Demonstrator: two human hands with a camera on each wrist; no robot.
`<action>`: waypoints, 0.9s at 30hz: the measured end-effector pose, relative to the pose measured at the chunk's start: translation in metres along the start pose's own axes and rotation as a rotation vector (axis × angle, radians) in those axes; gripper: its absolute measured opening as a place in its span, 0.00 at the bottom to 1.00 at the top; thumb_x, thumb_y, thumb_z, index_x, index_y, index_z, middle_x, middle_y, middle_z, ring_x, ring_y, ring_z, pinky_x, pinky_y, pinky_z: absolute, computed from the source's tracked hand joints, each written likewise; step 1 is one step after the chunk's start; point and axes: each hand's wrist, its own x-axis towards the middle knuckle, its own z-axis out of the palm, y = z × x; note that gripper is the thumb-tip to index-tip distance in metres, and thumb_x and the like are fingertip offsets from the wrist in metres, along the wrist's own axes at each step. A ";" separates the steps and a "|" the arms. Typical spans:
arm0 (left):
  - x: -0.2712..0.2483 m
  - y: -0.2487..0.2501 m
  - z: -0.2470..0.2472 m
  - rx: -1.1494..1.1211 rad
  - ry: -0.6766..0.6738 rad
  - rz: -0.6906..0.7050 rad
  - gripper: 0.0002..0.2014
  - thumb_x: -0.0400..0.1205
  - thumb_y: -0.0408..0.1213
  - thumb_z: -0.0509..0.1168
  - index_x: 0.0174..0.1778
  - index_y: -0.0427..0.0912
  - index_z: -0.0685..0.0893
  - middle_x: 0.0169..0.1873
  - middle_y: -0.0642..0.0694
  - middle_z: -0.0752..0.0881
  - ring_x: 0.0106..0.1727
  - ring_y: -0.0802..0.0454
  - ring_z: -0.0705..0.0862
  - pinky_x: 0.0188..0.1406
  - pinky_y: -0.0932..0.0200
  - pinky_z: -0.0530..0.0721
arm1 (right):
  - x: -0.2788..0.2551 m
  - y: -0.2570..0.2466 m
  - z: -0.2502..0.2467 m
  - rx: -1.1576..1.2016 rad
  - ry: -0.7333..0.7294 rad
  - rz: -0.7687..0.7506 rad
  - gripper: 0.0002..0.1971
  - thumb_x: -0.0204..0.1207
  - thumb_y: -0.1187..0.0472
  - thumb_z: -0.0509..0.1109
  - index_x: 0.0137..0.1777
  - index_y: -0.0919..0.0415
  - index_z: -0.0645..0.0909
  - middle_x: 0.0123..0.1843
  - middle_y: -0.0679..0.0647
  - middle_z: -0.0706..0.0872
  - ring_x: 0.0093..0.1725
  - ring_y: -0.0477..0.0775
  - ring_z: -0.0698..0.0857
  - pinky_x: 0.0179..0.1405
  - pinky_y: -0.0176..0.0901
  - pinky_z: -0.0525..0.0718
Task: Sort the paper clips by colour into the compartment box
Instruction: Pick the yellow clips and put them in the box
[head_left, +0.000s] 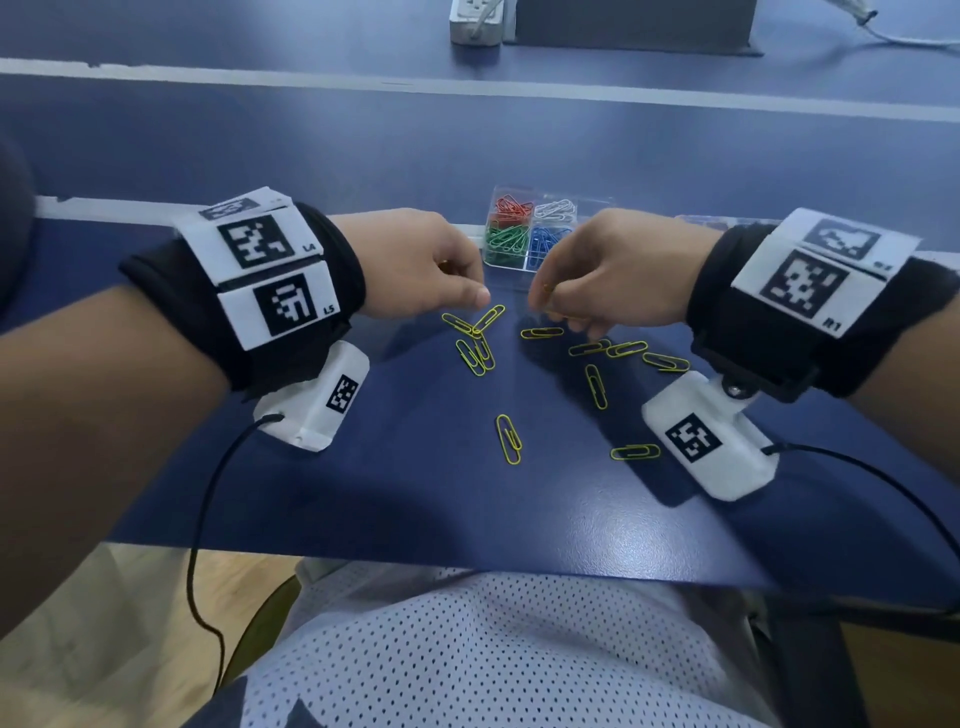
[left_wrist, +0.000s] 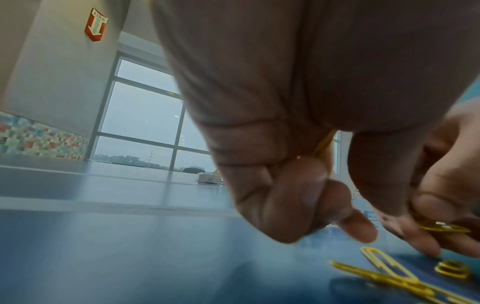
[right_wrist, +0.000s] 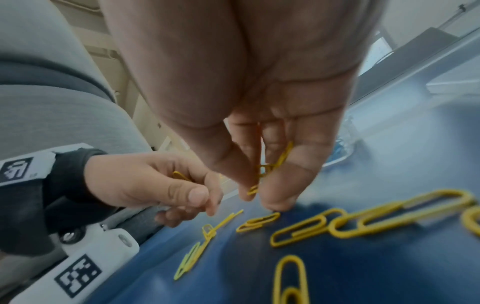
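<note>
Several yellow paper clips (head_left: 509, 439) lie scattered on the blue table (head_left: 415, 493) in front of me. Behind them stands the clear compartment box (head_left: 530, 228) with red, white, green and blue clips in separate cells. My left hand (head_left: 431, 265) hovers over the left cluster of clips (head_left: 472, 338), fingers curled round yellow clips (left_wrist: 322, 148) kept in the palm. My right hand (head_left: 602, 280) is just right of it, its fingertips (right_wrist: 278, 201) down on the table and several yellow clips (right_wrist: 275, 164) pinched between fingers and thumb.
A white power strip (head_left: 475, 21) and a dark box (head_left: 628, 26) sit at the far end of the table, past a white stripe. White cables (head_left: 893, 36) trail at the back right. The table's near edge (head_left: 467, 564) lies just above my lap.
</note>
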 end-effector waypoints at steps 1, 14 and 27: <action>0.000 0.001 0.000 0.030 0.007 0.009 0.09 0.79 0.50 0.65 0.42 0.49 0.83 0.25 0.55 0.77 0.27 0.63 0.74 0.30 0.65 0.71 | -0.001 -0.002 0.001 -0.041 0.005 -0.008 0.10 0.74 0.62 0.63 0.45 0.55 0.87 0.40 0.55 0.91 0.36 0.53 0.89 0.47 0.41 0.87; 0.013 0.020 0.006 0.284 0.023 0.076 0.12 0.68 0.44 0.77 0.45 0.49 0.86 0.27 0.58 0.75 0.37 0.53 0.75 0.40 0.62 0.70 | -0.011 -0.021 0.017 -0.547 0.077 -0.264 0.07 0.68 0.63 0.68 0.40 0.49 0.82 0.33 0.46 0.77 0.39 0.54 0.74 0.36 0.37 0.71; 0.011 0.020 0.007 0.268 0.076 0.119 0.09 0.70 0.32 0.67 0.41 0.49 0.88 0.25 0.57 0.79 0.28 0.63 0.75 0.39 0.62 0.78 | -0.010 -0.012 -0.005 -0.372 0.151 -0.104 0.12 0.70 0.62 0.66 0.47 0.50 0.89 0.21 0.47 0.80 0.38 0.53 0.78 0.44 0.37 0.77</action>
